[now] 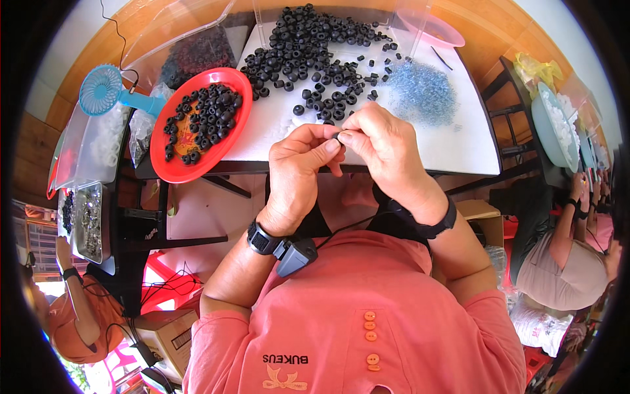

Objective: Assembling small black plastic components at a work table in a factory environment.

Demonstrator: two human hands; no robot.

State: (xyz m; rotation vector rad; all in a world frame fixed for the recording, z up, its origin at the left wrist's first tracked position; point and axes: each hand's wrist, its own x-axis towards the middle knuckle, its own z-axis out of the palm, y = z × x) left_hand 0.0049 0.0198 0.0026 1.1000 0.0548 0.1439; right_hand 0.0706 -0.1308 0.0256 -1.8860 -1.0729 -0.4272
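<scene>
My left hand and my right hand meet just over the table's near edge. Between their fingertips is a small black piece, mostly covered, pinched by both thumbs and forefingers. Loose black round pieces with holes, like large beads, are heaped across the white table top beyond my hands. More of them lie in a red oval plate to the left. Right of the heap is a spread of tiny clear-blue pieces.
A light blue fan stands at the left by clear plastic bins. A pink dish sits at the far right corner. People work on both sides, at the left and right. A cardboard box is low at the left.
</scene>
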